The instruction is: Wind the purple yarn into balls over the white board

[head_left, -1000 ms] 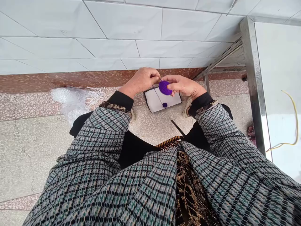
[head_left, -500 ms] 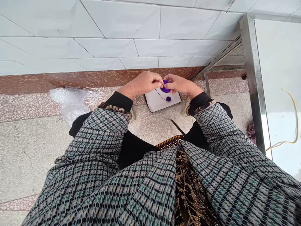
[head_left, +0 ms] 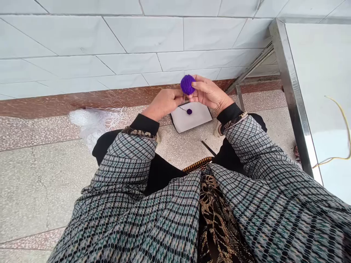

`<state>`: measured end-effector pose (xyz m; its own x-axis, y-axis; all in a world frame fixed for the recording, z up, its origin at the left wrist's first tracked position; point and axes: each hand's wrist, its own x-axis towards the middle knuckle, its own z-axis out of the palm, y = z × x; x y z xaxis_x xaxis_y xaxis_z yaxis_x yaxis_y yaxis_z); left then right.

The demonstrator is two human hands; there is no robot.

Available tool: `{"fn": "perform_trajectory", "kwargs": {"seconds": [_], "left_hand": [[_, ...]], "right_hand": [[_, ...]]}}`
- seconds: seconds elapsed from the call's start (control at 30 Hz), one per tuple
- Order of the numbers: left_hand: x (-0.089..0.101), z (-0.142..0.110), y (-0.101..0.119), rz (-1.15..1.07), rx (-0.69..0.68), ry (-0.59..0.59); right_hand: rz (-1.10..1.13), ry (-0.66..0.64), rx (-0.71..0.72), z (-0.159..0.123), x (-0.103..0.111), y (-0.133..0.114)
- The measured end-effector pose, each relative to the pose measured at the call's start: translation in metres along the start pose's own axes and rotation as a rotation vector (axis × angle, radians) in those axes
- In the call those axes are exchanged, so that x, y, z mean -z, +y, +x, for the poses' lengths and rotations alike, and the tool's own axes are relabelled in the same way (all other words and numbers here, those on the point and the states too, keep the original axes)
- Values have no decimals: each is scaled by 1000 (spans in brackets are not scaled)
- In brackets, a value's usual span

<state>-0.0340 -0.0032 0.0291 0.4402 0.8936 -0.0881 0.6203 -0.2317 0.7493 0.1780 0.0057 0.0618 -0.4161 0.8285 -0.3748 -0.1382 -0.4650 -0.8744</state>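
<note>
A purple ball of yarn (head_left: 187, 84) is gripped by my right hand (head_left: 207, 92), the thumb pressed on its side. Just left of and below the ball, my left hand (head_left: 166, 101) is closed in a pinch, with the yarn strand running down from near its fingers. That strand leads to a smaller, dark purple yarn ball (head_left: 189, 111). The small ball rests on a white, dark-edged flat board or box (head_left: 192, 121) on the floor below my hands. My left fingertips are partly hidden behind the right hand's fingers.
A clear plastic bag with white cords (head_left: 94, 122) lies on the floor to the left. To the right stands a metal-framed table (head_left: 297, 98) with a yellow cord (head_left: 340, 157) on it. A dark stick (head_left: 208, 148) lies between my knees, and a tiled wall (head_left: 153, 34) rises in front.
The large yarn ball has risen and turned in my right hand, showing more of itself. My left hand has shifted lower and left. The small ball has moved a little on the white surface.
</note>
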Motion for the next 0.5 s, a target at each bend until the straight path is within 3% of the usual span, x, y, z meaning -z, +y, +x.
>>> {"fn": "perform_trajectory", "kwargs": {"seconds": [0.1,0.3,0.4,0.5], "left_hand": [[-7,-15,5,52,-60,-57],[-6,-50,15,102,-171,-39],[0,-54,16,119,-162,43],[4,-48,11,115,-137,96]], "right_hand": [[-34,120,16,6,1,8],[-313,282,-76,-1,-13,36],[-429,177,-174,-15,-23,41],[-358,36,-233,-28,-25,38]]}}
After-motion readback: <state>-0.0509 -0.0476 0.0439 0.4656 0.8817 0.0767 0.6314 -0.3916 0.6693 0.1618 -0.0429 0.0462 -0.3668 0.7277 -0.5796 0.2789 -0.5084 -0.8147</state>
